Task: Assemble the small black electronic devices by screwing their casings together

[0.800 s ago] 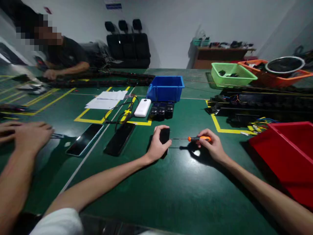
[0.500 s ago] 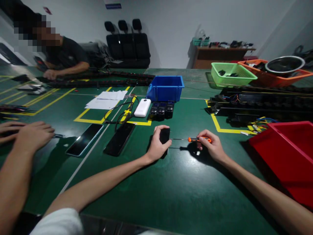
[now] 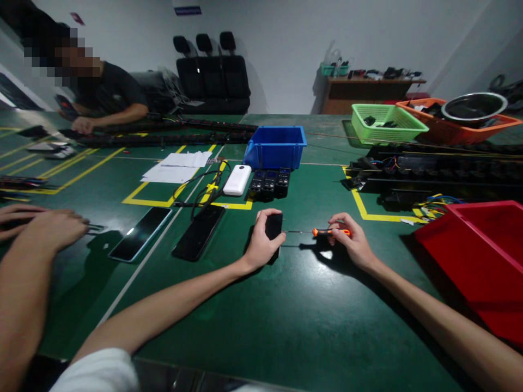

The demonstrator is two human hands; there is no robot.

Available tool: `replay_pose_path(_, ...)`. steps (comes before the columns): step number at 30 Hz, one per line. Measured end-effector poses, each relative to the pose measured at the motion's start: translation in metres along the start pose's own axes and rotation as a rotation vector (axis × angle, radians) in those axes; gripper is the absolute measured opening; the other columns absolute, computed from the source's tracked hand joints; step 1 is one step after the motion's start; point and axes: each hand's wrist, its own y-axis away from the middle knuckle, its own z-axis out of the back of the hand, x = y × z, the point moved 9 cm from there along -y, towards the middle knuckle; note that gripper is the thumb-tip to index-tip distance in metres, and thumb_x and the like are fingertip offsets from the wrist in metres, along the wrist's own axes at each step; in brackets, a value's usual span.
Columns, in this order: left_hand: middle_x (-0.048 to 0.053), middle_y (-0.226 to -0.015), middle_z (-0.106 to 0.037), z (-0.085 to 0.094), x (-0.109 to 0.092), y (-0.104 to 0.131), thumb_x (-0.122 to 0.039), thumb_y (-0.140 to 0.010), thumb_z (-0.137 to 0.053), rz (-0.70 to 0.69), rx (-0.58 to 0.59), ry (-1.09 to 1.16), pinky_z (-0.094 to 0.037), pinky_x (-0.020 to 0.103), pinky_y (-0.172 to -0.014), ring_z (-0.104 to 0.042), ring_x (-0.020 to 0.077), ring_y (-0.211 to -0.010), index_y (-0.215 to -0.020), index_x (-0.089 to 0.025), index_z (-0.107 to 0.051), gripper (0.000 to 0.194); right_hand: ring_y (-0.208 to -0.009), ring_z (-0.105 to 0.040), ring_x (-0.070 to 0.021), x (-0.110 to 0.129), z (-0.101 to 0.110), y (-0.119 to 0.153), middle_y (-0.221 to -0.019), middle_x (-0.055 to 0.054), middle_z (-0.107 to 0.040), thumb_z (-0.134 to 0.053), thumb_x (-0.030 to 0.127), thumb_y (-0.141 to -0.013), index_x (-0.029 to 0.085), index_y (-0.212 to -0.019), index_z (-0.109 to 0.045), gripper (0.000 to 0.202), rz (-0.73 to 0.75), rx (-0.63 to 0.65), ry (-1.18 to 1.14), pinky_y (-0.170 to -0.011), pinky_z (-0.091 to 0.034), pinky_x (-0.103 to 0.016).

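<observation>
My left hand [image 3: 265, 239] is closed around a black box-shaped part [image 3: 275, 226] just above the green table, thumb along its lower right side; the fingers hide much of it. In my right hand [image 3: 353, 242] is a screwdriver [image 3: 321, 232] with an orange and black handle, held level between thumb and fingers. Its thin shaft points left, and the tip reaches the right side of the part; whether it sits in a screw I cannot tell. Left of my left hand lies a black smartphone [image 3: 199, 233]. Several small black modules [image 3: 269, 184] stand beyond it.
A white power bank [image 3: 237, 180], cables, papers [image 3: 177, 166] and a blue bin [image 3: 280, 146] lie ahead. The red bin [image 3: 469, 261] borders my right arm. Another phone [image 3: 141, 234] and a co-worker's hands [image 3: 57, 228] are at left; another person sits across the table.
The fingers of my right hand have shifted slightly on the screwdriver handle. My left hand and the black part hold their place; the whole view has drifted slightly.
</observation>
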Motion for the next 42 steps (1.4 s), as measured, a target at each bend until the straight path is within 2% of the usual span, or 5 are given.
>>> replay_pose_path(5, 0.006, -0.115, -0.053, 0.0001, 0.0008, -0.0005, -0.015, -0.074, -0.065, 0.003, -0.004, 0.000, -0.043, 0.037, -0.097, -0.054, 0.0217, -0.108, -0.118, -0.023, -0.050, 0.047, -0.072, -0.057, -0.0141, 0.0035, 0.0032, 0.0007, -0.084, 0.001, -0.059, -0.066, 0.036, -0.083, 0.023, -0.103, -0.048, 0.030, 0.070, -0.012, 0.020, -0.067, -0.044, -0.027)
replay_pose_path(11, 0.006, -0.115, -0.053, -0.0007, -0.0007, -0.0002, -0.015, -0.074, -0.065, 0.004, 0.008, -0.002, -0.043, 0.037, -0.097, -0.054, 0.0221, -0.109, -0.118, -0.024, -0.051, 0.047, -0.054, -0.051, -0.0128, 0.0023, -0.0021, 0.0007, -0.058, 0.006, -0.055, -0.058, 0.038, -0.090, 0.023, -0.095, -0.047, 0.020, 0.021, 0.005, -0.025, -0.056, -0.039, -0.025)
replay_pose_path(22, 0.005, -0.114, -0.054, 0.0000, -0.0017, 0.0001, -0.016, -0.074, -0.065, 0.009, 0.006, 0.004, -0.043, 0.037, -0.096, -0.054, 0.0218, -0.108, -0.117, -0.024, -0.051, 0.046, -0.044, -0.047, -0.0119, -0.0053, 0.0009, -0.0019, -0.052, 0.005, -0.050, -0.049, 0.052, -0.092, 0.021, -0.084, -0.052, 0.032, -0.115, -0.073, 0.039, -0.046, -0.035, -0.024)
replay_pose_path(31, 0.005, -0.115, -0.053, 0.0009, 0.0025, -0.0016, -0.014, -0.074, -0.064, 0.022, -0.012, 0.024, -0.043, 0.037, -0.097, -0.054, 0.0215, -0.108, -0.118, -0.024, -0.051, 0.046, -0.070, -0.058, -0.0157, 0.0014, 0.0017, 0.0002, -0.085, 0.000, -0.059, -0.066, 0.040, -0.082, 0.024, -0.104, -0.047, 0.033, 0.027, -0.003, 0.065, -0.062, -0.044, -0.028)
replay_pose_path(42, 0.006, -0.114, -0.053, -0.0009, 0.0009, -0.0012, -0.016, -0.075, -0.064, 0.009, 0.010, -0.002, -0.042, 0.038, -0.098, -0.053, 0.0215, -0.109, -0.119, -0.024, -0.050, 0.046, -0.043, -0.046, -0.0101, 0.0026, -0.0045, 0.0014, -0.051, 0.007, -0.051, -0.057, 0.046, -0.089, 0.021, -0.083, -0.046, 0.027, -0.018, -0.012, 0.017, -0.047, -0.035, -0.023)
